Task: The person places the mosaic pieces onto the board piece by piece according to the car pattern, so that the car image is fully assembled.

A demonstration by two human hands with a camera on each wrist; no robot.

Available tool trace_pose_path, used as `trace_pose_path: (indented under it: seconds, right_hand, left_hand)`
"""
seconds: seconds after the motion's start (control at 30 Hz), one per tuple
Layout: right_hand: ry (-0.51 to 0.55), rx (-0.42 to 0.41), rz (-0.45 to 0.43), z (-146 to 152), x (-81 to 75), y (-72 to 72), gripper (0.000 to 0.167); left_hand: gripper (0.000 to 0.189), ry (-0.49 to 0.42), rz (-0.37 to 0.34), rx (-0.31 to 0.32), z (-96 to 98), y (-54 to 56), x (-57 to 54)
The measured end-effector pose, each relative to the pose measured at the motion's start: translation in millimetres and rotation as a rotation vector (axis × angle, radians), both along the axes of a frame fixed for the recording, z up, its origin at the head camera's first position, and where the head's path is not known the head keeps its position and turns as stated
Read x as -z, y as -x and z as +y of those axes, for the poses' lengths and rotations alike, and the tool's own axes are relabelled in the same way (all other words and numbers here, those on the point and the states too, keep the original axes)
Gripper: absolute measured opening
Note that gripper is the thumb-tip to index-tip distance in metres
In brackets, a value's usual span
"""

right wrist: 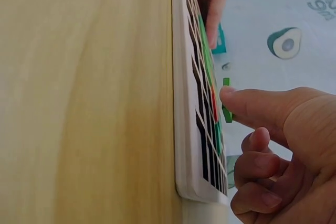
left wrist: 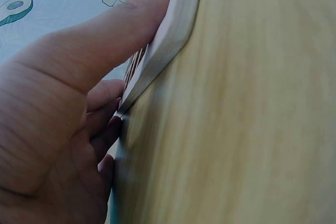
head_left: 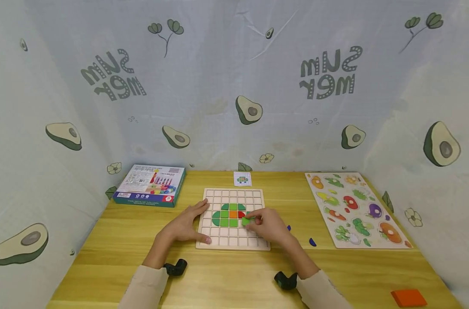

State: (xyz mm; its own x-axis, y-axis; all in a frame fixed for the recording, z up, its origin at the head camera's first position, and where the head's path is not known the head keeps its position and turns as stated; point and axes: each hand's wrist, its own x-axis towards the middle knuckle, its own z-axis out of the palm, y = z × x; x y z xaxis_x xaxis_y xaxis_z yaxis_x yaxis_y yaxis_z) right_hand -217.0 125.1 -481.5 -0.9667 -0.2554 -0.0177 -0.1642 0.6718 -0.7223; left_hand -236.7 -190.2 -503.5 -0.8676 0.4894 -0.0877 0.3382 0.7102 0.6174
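Note:
A wooden grid board (head_left: pixel 219 242) lies on the table with green, orange and red pieces set in its middle cells. My right hand (head_left: pixel 270 224) pinches a light green square tile (head_left: pixel 246 221) over the board, just below the red piece (head_left: pixel 240 214). In the right wrist view this tile (right wrist: pixel 227 114) stands edge-on between thumb and finger, a little off the board's face. My left hand (head_left: pixel 183 223) rests at the board's left edge, fingers spread, with the thumb on the lower left part. The left wrist view shows the thumb (left wrist: pixel 113 32) lying over the board's rim.
Behind the board stands a small pattern card (head_left: pixel 242 179). A boxed set (head_left: pixel 149 185) lies at the back left, a vegetable puzzle board (head_left: pixel 358 210) at the right. Dark blue pieces (head_left: pixel 313 242) lie right of the grid board. An orange block (head_left: pixel 408 298) sits at the front right.

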Motion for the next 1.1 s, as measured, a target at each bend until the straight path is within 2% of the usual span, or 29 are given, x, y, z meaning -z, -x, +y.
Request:
trace_pose_path:
  seconds: [0.33,0.83,1.1]
  right_hand:
    - [0.023,-0.016,0.005,-6.1,9.0,1.9,0.024]
    - [0.024,0.006,0.007,-7.1,7.8,2.9,0.013]
    - [0.042,0.041,-0.005,-1.0,6.5,4.8,0.014]
  left_hand:
    - [0.120,0.002,0.002,0.006,1.4,1.3,-0.9]
    - [0.120,0.011,0.000,0.000,1.3,1.8,-1.7]
    - [0.120,0.008,-0.001,0.000,0.3,0.7,-0.9]
